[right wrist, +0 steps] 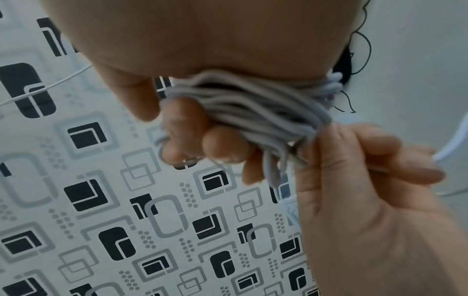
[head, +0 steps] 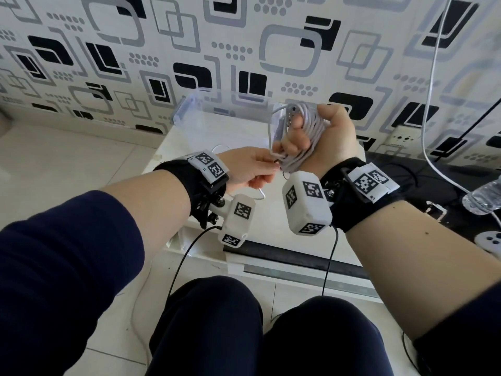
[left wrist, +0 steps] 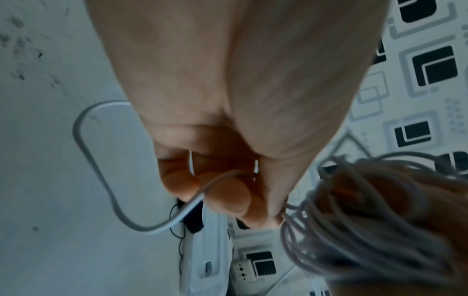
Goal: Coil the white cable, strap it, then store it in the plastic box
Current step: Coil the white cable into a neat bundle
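Note:
The white cable [head: 306, 131] is wound into a coil of several loops, and my right hand [head: 292, 134] grips it with curled fingers, held up over the table. In the right wrist view the coil [right wrist: 243, 106] crosses my palm under the fingers [right wrist: 222, 146]. My left hand [head: 272, 168] pinches the coil's lower end. A loose loop of the cable [left wrist: 106, 180] runs through its curled fingers [left wrist: 228, 196] and hangs below the hand [head: 259, 195]. The clear plastic box [head: 189, 109] stands open behind both hands, against the wall. I cannot make out a strap.
The box sits on a low white table [head: 271, 232]. Another white cable [head: 431, 104] hangs down the patterned wall at the right, near a wall socket [head: 404, 138]. A water bottle [head: 485, 199] lies on a black surface at the right. My knees are below.

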